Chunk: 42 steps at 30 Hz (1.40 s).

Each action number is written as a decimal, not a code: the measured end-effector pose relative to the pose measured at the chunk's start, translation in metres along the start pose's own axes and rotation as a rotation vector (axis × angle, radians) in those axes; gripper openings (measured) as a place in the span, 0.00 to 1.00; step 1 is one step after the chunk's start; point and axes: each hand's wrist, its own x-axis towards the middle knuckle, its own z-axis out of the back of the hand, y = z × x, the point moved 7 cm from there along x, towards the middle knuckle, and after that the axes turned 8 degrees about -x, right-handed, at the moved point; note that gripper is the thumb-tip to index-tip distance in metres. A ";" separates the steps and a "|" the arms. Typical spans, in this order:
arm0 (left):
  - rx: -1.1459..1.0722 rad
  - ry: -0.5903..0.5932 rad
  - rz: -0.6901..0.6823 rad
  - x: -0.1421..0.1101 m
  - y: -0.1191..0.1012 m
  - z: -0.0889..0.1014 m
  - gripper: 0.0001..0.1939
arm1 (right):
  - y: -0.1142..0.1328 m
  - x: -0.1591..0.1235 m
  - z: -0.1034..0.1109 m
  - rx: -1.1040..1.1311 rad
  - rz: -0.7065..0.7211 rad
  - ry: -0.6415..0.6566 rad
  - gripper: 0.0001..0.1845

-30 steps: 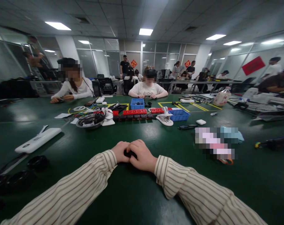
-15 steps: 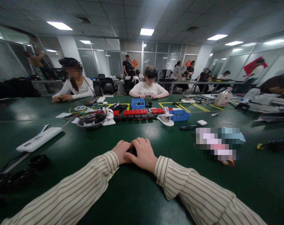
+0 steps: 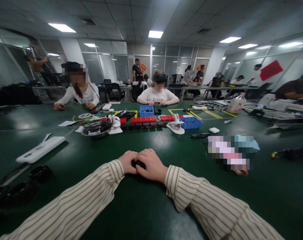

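Together, your left hand (image 3: 128, 162) and right hand (image 3: 153, 165) are holding a black thing (image 3: 139, 163) between them, both touching it.

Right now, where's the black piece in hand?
Head view, below and slightly left of centre: the black piece sits between the left hand and right hand, partly hidden.

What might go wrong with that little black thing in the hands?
The black object might slip, since the left hand and right hand mostly cover it. If the left arm swings outward, its striped sleeve could knock the round black things.
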 end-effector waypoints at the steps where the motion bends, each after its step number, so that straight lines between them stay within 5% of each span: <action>1: -0.007 0.005 -0.004 0.000 0.000 0.000 0.11 | 0.003 0.000 0.001 0.012 0.024 0.002 0.06; 5: -0.018 -0.002 0.017 -0.003 -0.004 0.003 0.15 | 0.007 -0.002 0.006 0.039 0.044 -0.032 0.12; 12: -0.040 0.024 0.074 -0.002 -0.012 0.004 0.35 | -0.013 -0.003 0.007 -0.040 -0.209 -0.074 0.18; 19: 0.013 -0.029 0.104 0.000 -0.005 0.000 0.17 | -0.016 -0.001 -0.002 -0.041 -0.197 -0.022 0.12; 28: -0.009 -0.008 0.022 0.002 0.008 -0.003 0.09 | 0.001 0.001 0.002 0.059 0.022 0.001 0.07; 38: -0.010 -0.039 0.112 -0.002 -0.012 0.002 0.29 | -0.010 -0.002 0.008 0.007 -0.152 -0.080 0.17; 42: 0.048 -0.026 0.149 -0.002 -0.017 0.004 0.26 | -0.019 -0.003 0.003 -0.043 -0.242 -0.071 0.19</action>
